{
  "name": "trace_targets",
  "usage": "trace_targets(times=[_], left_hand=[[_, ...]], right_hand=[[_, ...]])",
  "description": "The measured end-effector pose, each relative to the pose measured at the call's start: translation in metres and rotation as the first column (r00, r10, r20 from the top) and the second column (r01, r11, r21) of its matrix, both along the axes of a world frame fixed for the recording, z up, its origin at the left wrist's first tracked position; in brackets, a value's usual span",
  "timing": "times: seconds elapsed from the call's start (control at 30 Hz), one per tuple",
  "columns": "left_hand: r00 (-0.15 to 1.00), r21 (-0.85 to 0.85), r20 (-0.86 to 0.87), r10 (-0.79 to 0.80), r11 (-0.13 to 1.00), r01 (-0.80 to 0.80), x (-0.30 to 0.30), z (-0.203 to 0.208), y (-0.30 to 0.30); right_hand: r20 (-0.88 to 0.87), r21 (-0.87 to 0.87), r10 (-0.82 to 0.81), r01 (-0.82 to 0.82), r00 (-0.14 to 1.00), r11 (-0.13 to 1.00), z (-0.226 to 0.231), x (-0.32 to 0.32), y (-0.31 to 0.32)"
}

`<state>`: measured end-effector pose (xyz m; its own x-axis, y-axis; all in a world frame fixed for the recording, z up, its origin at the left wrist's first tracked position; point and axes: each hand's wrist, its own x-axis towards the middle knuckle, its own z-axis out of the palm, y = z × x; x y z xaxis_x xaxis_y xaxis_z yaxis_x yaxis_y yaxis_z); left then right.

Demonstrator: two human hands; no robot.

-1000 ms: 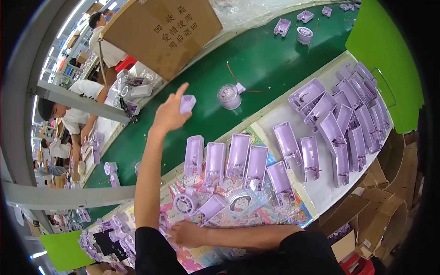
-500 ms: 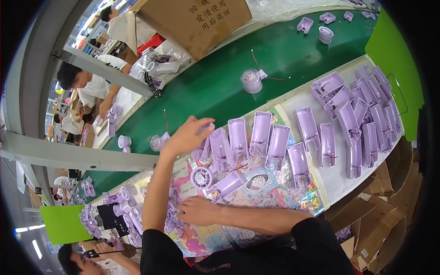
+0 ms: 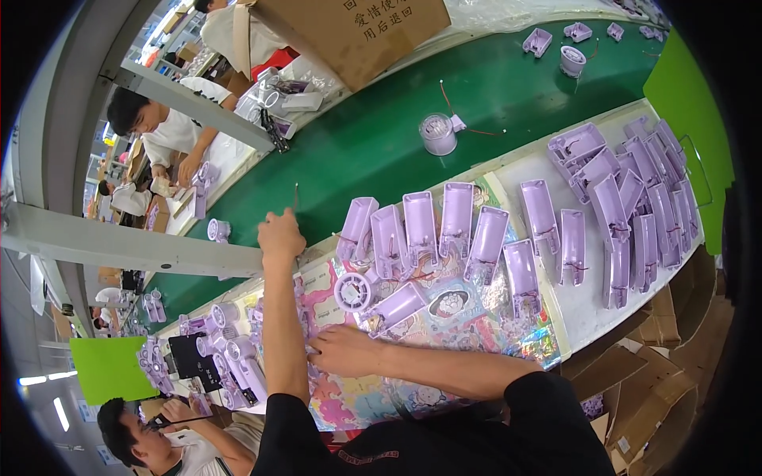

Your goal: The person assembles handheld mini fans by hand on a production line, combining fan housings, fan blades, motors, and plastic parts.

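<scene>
1. Several open lilac shells (image 3: 458, 214) lie on the counter (image 3: 583, 313), reddish wires inside some.
2. Left hand (image 3: 280, 236): arm extended, fingers bent downward over the near edge of the green belt (image 3: 357, 166), beside an upright wire (image 3: 297, 196). From here I cannot tell what its grip encloses.
3. Right hand (image 3: 347, 351): low over the patterned mat (image 3: 349, 404), fingers partly curled near small lilac parts (image 3: 304, 313); grip contents hidden.
4. A grey frame bar (image 3: 143, 250) obscures the belt left of the left hand.
</scene>
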<state>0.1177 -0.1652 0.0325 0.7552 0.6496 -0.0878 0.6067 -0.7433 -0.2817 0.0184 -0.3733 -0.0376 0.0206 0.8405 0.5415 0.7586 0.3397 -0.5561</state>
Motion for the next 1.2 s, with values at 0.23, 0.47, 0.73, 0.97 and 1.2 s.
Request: trace_targets(times=[0.23,0.47,0.73,0.97,1.2], left_hand=[[0.892,0.045,0.381,-0.244,0.968,0.246,-0.014,0.048,-0.058],[0.533,-0.771,0.617,0.579,0.309,0.557,-0.129,0.080,-0.102],[0.554,-0.540,0.083,0.829,-0.430,0.724,-0.269,0.010,-0.133],[0.695,-0.147,-0.252,0.674,-0.736,0.661,-0.294,-0.016,-0.147],[0.569,-0.760,-0.384,0.727,-0.599,0.252,-0.264,-0.009,-0.167]], right_hand=[[0.026,-0.008,-0.019,0.019,0.999,1.000,0.003,0.003,-0.002],[0.067,0.003,-0.033,0.033,0.997,0.999,0.018,0.006,-0.006],[-0.040,0.130,-0.168,0.172,0.985,0.976,0.032,0.006,-0.020],[-0.525,-0.072,-0.316,0.329,0.790,0.942,0.090,0.010,-0.084],[-0.191,-0.286,-0.017,-0.039,0.981,0.958,0.129,-0.001,-0.128]])
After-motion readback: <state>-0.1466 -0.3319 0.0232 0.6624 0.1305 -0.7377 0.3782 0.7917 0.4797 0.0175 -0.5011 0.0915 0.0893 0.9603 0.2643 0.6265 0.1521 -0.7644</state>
